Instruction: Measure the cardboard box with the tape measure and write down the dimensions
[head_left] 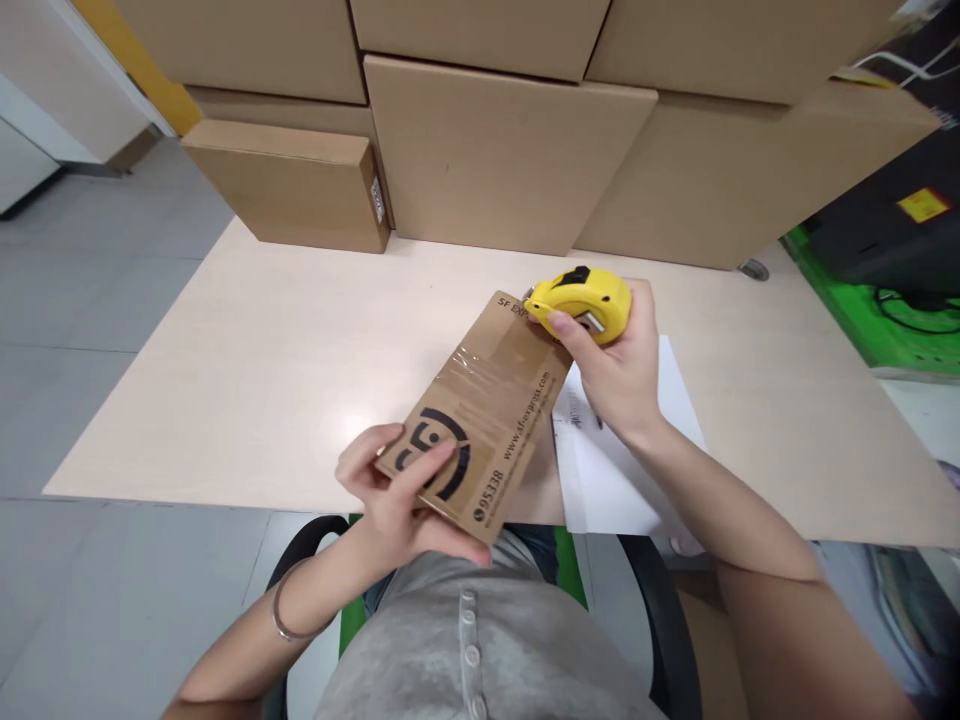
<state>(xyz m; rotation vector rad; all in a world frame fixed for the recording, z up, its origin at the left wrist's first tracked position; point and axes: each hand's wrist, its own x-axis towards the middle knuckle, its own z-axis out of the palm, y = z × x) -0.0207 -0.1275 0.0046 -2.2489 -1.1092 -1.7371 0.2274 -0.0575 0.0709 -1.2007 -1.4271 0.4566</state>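
A small brown cardboard box [487, 400] with black "SF" print and clear tape is held tilted over the front of the table. My left hand [401, 490] grips its near end, thumb lying across the round logo. In my right hand [619, 370] is a yellow tape measure [581, 303], held against the far right corner of the box. Its metal hook end sits at that corner; I cannot tell whether any blade is drawn out. Under my right forearm lies a white sheet of paper [630, 470] with some dark print, partly hidden by the box and arm.
Large cardboard boxes [510, 150] are stacked along the back of the pale table [247, 370]. A smaller closed carton [300, 190] stands at the back left. Off the right side are a green surface [900, 320] and a dark object with a yellow label. A chair armrest [660, 620] flanks my body.
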